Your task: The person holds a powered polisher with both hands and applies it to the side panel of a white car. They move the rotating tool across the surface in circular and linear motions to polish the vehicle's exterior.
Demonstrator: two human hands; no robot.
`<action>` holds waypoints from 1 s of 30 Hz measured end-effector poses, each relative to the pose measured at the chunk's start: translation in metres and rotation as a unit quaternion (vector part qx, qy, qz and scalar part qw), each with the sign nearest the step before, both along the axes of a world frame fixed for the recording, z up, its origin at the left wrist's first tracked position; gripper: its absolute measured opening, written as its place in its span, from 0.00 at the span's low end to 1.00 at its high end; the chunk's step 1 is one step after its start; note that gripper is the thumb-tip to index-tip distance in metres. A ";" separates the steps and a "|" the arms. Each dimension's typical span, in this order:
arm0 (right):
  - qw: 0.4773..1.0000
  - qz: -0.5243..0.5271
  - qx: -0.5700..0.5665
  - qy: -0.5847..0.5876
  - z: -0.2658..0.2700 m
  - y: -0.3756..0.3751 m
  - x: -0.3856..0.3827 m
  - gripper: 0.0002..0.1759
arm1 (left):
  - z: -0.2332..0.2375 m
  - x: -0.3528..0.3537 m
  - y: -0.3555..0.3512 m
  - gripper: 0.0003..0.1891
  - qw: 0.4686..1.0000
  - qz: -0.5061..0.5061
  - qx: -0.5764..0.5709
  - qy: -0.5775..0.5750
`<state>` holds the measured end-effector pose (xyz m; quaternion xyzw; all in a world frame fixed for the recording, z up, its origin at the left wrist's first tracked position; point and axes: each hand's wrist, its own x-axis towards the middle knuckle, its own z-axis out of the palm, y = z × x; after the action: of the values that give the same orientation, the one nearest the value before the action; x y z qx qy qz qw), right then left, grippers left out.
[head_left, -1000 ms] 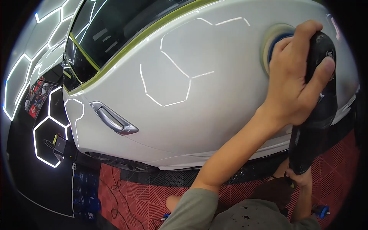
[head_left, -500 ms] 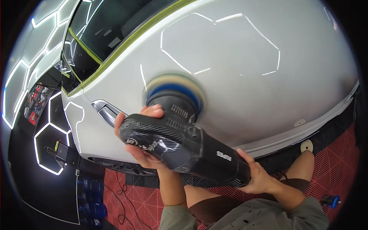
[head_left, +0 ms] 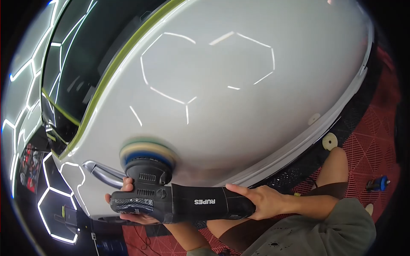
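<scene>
A black polisher [head_left: 200, 203] lettered RUPES lies across the lower middle of the view, in both my hands. My left hand [head_left: 127, 186] is wrapped round its head end, thumb on top and fingers partly hidden beneath. Around the rear end of the body, my right hand [head_left: 269, 202] is closed. The polisher's blue and cream pad [head_left: 148, 152] rests against the silver car door panel [head_left: 230, 128], and its rim is blurred. Just left of the pad is the chrome door handle [head_left: 102, 174].
Green tape [head_left: 121, 55] edges the dark car window [head_left: 81, 64]. A round cream pad [head_left: 329, 141] lies near my knee. A blue-capped bottle [head_left: 377, 184] stands on the red floor tiles [head_left: 363, 145]. A cable [head_left: 147, 244] runs along the floor at lower left.
The polisher and both hands have moved down and left in view, and the tool now lies nearly level. The car and background have shifted as the camera turned. Both hands keep their hold.
</scene>
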<state>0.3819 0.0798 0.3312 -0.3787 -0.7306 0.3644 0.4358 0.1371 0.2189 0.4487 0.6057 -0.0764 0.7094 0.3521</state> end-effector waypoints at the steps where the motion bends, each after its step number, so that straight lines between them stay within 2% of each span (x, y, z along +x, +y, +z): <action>1: 1.000 -0.014 0.006 0.013 0.000 -0.004 0.013 0.60 | 0.001 0.019 -0.004 0.30 1.000 0.003 0.003 -0.006; 4: 0.998 -0.035 0.021 0.056 -0.008 -0.023 0.054 0.59 | 0.008 0.100 -0.021 0.30 0.999 -0.023 0.002 -0.046; 5: 0.996 -0.040 0.027 0.068 -0.009 -0.028 0.069 0.59 | 0.008 0.117 -0.023 0.31 0.997 0.075 0.004 -0.029; 8: 0.994 -0.053 0.023 0.088 -0.014 -0.044 0.109 0.59 | 0.008 0.171 -0.033 0.31 0.998 0.056 0.008 -0.025; 12: 0.993 -0.064 0.019 0.101 -0.020 -0.056 0.152 0.61 | 0.012 0.223 -0.048 0.33 0.995 0.089 0.000 0.034; 15: 0.989 -0.090 0.078 0.085 -0.022 -0.062 0.183 0.63 | 0.016 0.257 -0.053 0.33 0.988 0.130 0.004 0.078; 18: 0.986 -0.079 0.022 0.143 -0.039 -0.068 0.208 0.66 | 0.022 0.293 -0.064 0.32 0.994 0.044 -0.009 0.099; 20: 0.983 -0.124 0.010 0.133 -0.052 -0.075 0.224 0.67 | 0.029 0.312 -0.064 0.31 0.992 -0.017 0.012 0.121; 22: 0.952 -0.133 -0.059 0.269 -0.074 -0.079 0.230 0.69 | 0.032 0.328 -0.066 0.29 0.987 -0.064 0.009 0.144; 24: 0.973 -0.154 0.016 0.169 -0.066 -0.078 0.248 0.70 | 0.032 0.345 -0.064 0.29 0.981 -0.115 0.015 0.157; 25: 0.976 -0.170 0.048 0.128 -0.064 -0.081 0.252 0.70 | 0.030 0.351 -0.062 0.29 0.979 -0.106 0.025 0.173; 27: 0.971 -0.227 0.044 0.068 -0.062 -0.086 0.257 0.69 | 0.027 0.362 -0.061 0.29 0.974 -0.089 0.033 0.205; 30: 0.954 -0.269 -0.055 0.117 -0.093 -0.095 0.260 0.64 | 0.029 0.377 -0.065 0.27 0.969 -0.037 0.060 0.235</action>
<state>0.6419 -0.0157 0.2378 -0.5393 -0.5242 0.3151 0.5788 0.5143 0.1540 0.4773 0.7720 -0.0563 0.5279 0.3495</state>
